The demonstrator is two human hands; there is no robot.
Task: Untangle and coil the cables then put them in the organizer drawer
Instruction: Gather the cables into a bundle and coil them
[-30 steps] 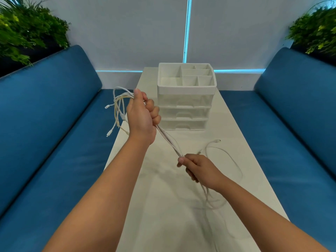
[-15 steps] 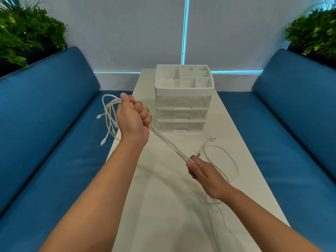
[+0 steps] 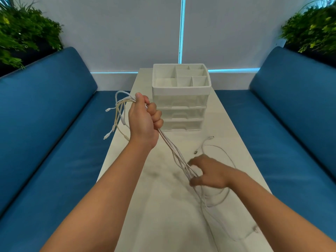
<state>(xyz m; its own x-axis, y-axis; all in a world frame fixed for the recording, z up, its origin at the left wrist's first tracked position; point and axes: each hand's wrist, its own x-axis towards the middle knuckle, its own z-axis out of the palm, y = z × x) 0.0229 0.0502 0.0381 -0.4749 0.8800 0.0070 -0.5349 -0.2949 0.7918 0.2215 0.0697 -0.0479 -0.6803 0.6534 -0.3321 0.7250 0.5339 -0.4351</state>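
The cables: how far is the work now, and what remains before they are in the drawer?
Nothing looks finished. The left hand grips the white cables as one bundle, ends hanging loose; the right hand holds the strands lower, blurred. No coil shows, slack lies on the table, and the organizer drawers look closed. Separating, coiling and storing remain.

No readable text, label, brand, number or sign showing anywhere in view.
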